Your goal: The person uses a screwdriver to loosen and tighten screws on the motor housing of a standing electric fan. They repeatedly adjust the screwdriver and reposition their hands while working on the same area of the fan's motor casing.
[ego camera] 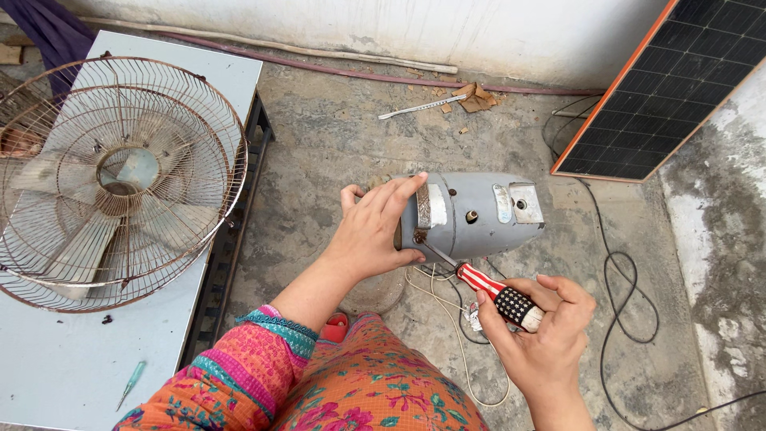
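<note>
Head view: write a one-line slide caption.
Left hand steadies a grey fan motor housing while the right hand works a striped-handled screwdriver at its edge, beside a caged fan.

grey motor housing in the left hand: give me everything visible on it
The grey motor housing is a rounded, tapering shell that looks like painted metal, dull and scuffed. It is held on its side above the concrete floor, narrow end toward the solar panel. The top shows a round hole, a shiny strip and a squarish bracket at the narrow end. The left hand grips its wide end. The screwdriver, held by the right hand, has its tip at a screw on the lower edge. Pale wires hang below.
</note>
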